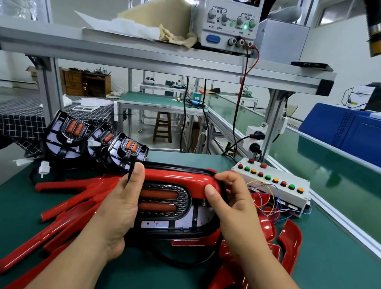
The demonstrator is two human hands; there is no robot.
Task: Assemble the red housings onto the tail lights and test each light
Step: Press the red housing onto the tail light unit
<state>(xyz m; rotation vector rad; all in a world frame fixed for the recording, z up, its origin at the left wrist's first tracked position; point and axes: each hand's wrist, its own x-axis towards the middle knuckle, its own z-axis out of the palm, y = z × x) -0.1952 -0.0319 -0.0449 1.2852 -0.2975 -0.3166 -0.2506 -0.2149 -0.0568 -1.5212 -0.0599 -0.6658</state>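
Tail light (163, 202): held above the middle of the table (172, 283), lens side up toward the camera; a red housing (177, 177) lies along its top edge and wraps its right end
Left hand (121, 207): grips the light's left end; thumb flat on the front by the top edge; the other fingers curl behind, hidden
Right hand (232, 208): fingers (225, 177) curled over the housing's top right corner, thumb pressing its front face
Cable (174, 261): black; loops on the mat under the light's lower edge
Loose housings (68, 209): fanned out left of the hands and heaped again at right, some overlapping; one rests near the table's right edge
Spare lights (70, 134): a cluster standing at the back left, behind the held light
Button box (273, 181): back right, just beside the right edge; thin coloured wires trail from it toward the right hand
Shelf (146, 55): crosses overhead; carries a power supply (230, 16) whose display reads 12.00
Open room: bare green mat between the forearms at the near edge, and a strip at far left
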